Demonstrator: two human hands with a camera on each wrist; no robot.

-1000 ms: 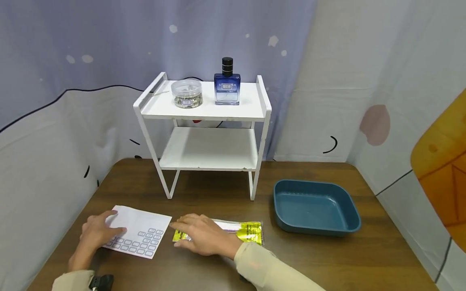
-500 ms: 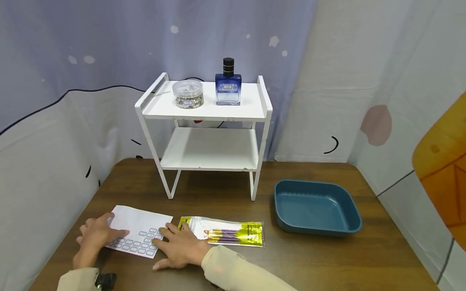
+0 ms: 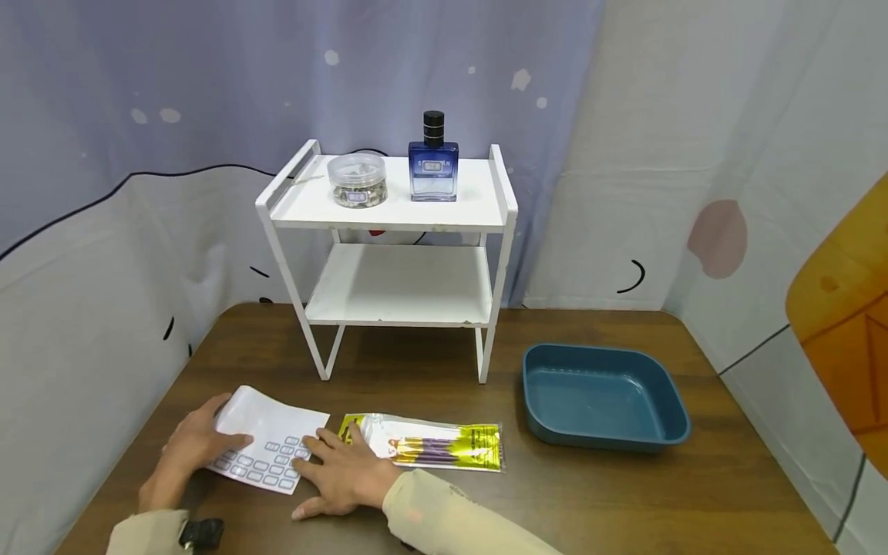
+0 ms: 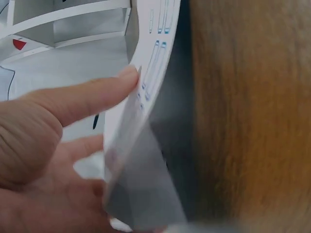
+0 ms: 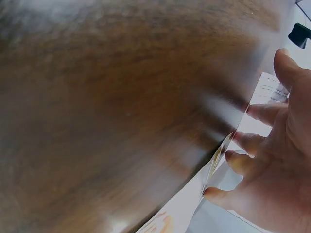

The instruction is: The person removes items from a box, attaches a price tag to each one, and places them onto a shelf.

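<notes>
A white sheet of stickers (image 3: 270, 422) with rows of small blue-outlined labels lies at the table's front left. My left hand (image 3: 194, 441) pinches its left side, thumb on top and fingers behind. That side curls up off the table, as the bent sheet (image 4: 154, 53) in the left wrist view also shows. With fingers spread, my right hand (image 3: 345, 474) rests over the sheet's right edge. Its farther fingers touch the left end of a clear and yellow packet (image 3: 444, 445) with purple, stick-like shapes on it. The right wrist view shows the right hand (image 5: 277, 160) with straight fingers.
A white two-tier shelf (image 3: 398, 281) stands at the back. On its top are a clear-lidded round jar (image 3: 357, 181) and a blue perfume bottle (image 3: 433, 169). A teal tray (image 3: 603, 441) sits on the right of the wooden table (image 3: 555, 501).
My right hand has moved left from over the packet to the sheet's right edge. My left hand has shifted slightly right and up, and the sheet's left side now curls upward.
</notes>
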